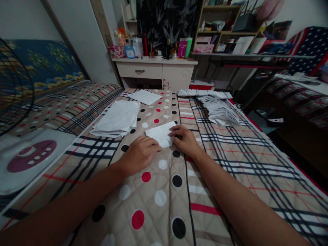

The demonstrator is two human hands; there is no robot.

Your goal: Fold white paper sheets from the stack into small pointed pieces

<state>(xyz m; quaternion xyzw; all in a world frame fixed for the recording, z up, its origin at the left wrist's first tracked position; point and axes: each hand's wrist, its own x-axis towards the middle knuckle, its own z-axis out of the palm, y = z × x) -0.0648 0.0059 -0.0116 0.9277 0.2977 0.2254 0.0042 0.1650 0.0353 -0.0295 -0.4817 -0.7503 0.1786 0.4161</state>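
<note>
A folded white sheet of paper (159, 133) lies on the quilted bedspread between my two hands. My left hand (141, 152) rests at its lower left edge, fingers closed together and pressed to the paper. At the right end, my right hand (185, 138) pinches the paper between thumb and fingers, where a fold shows. To the left sits a stack of flat white sheets (116, 118), and a single white sheet (145, 97) lies beyond it. A fanned pile of folded white papers (219, 111) is off to the right, with a longer white bundle (203, 93) behind it.
The bedspread (151, 194) has dots and plaid. A white plastic item with a purple print (33, 157) lies at the left, near a dark wire guard (28, 85). Past the bed stands a white dresser (139, 70) holding bottles and a blue clock (130, 52). Shelves rise at the right.
</note>
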